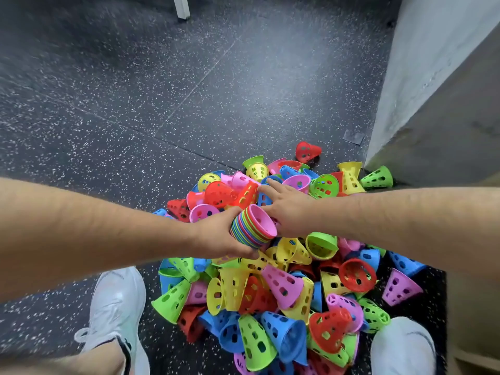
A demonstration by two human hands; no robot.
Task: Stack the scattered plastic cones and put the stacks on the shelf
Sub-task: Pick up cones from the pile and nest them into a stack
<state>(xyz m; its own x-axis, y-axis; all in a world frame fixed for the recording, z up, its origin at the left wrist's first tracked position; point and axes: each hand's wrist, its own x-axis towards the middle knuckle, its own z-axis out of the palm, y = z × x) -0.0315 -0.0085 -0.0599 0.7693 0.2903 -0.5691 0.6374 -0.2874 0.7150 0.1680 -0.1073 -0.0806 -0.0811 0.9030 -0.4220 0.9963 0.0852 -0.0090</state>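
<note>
Over the dark speckled floor (pixel 135 104), a heap of loose cones (pixel 284 288) in red, yellow, green, blue and pink lay between the person's white shoes (pixel 116 301), beside a grey wall (pixel 433 77). The left hand (pixel 216 234) was clamped around a stack (pixel 254 226) of nested cones held just above the heap, a pink one outermost with its wide mouth turned toward the right hand (pixel 286 207). That hand, close beside the stack, reached past it with straight fingers toward a blue cone (pixel 270 181) on the far side of the heap; whether the fingertips touched it could not be told. No shelf was in view.

The step looked like fetching the next cone. To do it well, the fingers should probably close on the blue cone's narrow end, so it could be turned tip-first into the pink mouth. The left hand would do best to keep the stack steady and its mouth open to the right. A cone seated crooked would likely jam.
</note>
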